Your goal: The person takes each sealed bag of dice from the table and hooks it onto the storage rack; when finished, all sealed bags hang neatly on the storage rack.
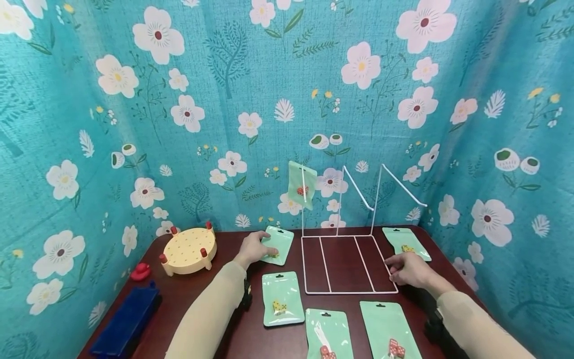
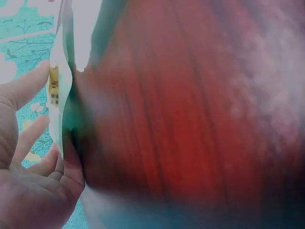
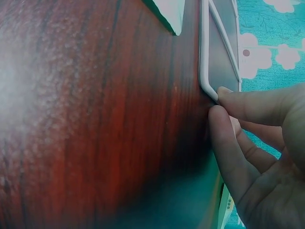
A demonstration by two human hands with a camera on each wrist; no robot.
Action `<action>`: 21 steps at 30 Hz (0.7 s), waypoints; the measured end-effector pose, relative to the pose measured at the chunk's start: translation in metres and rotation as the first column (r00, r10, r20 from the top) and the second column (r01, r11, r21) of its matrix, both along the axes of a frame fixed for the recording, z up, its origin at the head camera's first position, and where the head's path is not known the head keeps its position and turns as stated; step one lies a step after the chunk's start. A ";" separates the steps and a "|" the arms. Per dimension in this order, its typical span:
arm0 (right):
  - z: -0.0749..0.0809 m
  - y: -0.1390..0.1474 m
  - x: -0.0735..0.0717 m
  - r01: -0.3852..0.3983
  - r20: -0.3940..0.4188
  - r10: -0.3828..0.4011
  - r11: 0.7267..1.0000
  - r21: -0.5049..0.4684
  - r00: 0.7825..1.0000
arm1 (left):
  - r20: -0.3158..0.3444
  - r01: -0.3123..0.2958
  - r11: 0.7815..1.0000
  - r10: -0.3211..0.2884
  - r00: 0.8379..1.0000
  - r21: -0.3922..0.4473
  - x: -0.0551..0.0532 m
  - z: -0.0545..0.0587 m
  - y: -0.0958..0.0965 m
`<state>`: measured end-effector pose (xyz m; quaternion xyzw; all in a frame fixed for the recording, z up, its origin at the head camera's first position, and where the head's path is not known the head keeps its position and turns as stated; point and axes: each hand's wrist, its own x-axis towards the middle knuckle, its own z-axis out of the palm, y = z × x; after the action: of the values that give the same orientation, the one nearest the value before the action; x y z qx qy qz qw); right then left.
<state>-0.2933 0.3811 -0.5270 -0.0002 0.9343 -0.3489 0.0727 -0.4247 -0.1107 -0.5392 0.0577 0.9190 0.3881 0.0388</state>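
Observation:
My left hand (image 1: 252, 249) grips a green pouch (image 1: 281, 243) at the left of the rack. In the left wrist view the thumb presses the pouch's face beside yellow dice (image 2: 54, 86), with other fingers at its edge. My right hand (image 1: 412, 273) pinches the right side of a white wire display rack (image 1: 352, 292) between thumb and index finger, near a bent corner of the wire (image 3: 206, 83). From the rack's left prong hangs another green pouch (image 1: 295, 175) with red dice; its other two prongs hold nothing.
A green pouch (image 1: 399, 237) lies beyond my right hand. Nearer lie a yellow-dice pouch (image 1: 287, 284) and two red-dice pouches (image 1: 329, 324) (image 1: 381, 319). At left are an upturned cream stool (image 1: 190, 252) with red feet, a red toy (image 1: 141, 271) and a blue object (image 1: 125, 321). Floral curtains surround the table.

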 end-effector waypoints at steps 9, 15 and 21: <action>0.000 0.000 -0.001 0.001 0.010 -0.001 1.000 -0.012 1.000 | -0.025 0.002 0.999 -0.001 1.000 0.045 -0.012 -0.008 -0.016; -0.001 0.000 -0.001 0.009 0.011 -0.009 1.000 0.008 1.000 | -0.024 0.007 0.999 -0.006 1.000 0.043 -0.001 0.007 -0.023; -0.002 0.001 -0.003 0.006 0.016 -0.006 1.000 0.003 1.000 | -0.015 0.057 0.998 -0.056 0.998 0.041 0.003 0.012 -0.032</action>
<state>-0.2960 0.3819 -0.5293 0.0054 0.9342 -0.3478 0.0793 -0.4213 -0.1428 -0.5271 0.0872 0.9090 0.4055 0.0420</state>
